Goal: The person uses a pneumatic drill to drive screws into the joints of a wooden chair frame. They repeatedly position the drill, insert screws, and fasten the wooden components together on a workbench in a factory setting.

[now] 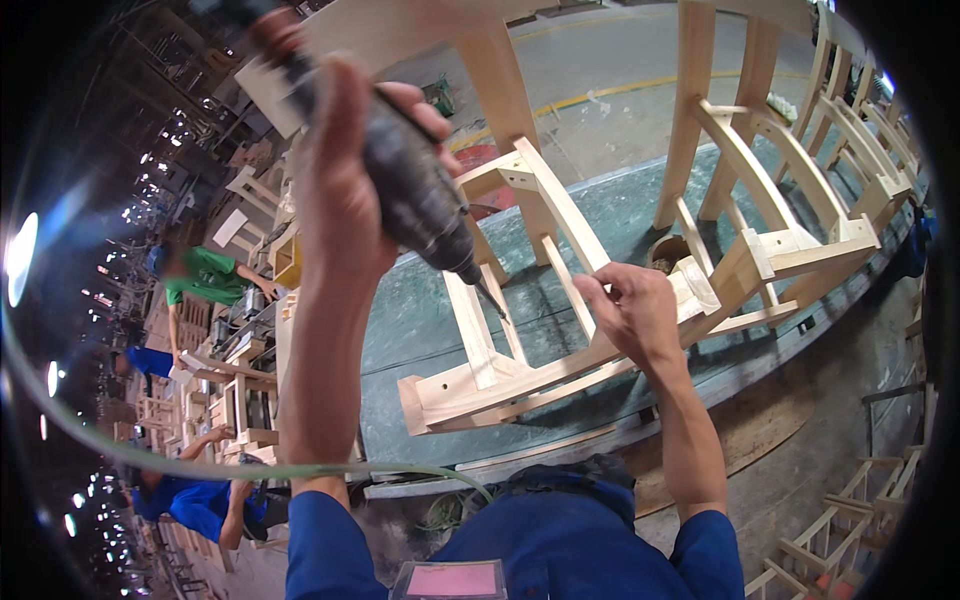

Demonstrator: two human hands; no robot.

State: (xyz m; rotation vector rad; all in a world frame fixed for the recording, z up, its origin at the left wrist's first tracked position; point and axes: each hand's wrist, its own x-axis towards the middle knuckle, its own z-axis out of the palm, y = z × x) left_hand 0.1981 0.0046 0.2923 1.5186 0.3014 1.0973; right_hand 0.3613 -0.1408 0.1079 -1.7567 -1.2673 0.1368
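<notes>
My left hand is raised and wrapped round a dark power screwdriver. Its thin bit slants down to the right, over the open middle of a pale wooden chair frame. That frame lies on a green-topped workbench, with small drilled holes in its corner pieces. On the right, my right hand is curled at the frame's near rail, thumb and fingers pinched together. Whatever they hold is hidden or too small to name. Beside that hand stands a round container with small loose pieces inside.
More wooden chair frames line the bench to the right. A pale hose loops across the lower left. Co-workers in green and blue are among wooden parts at left. Further frames stand on the floor, lower right.
</notes>
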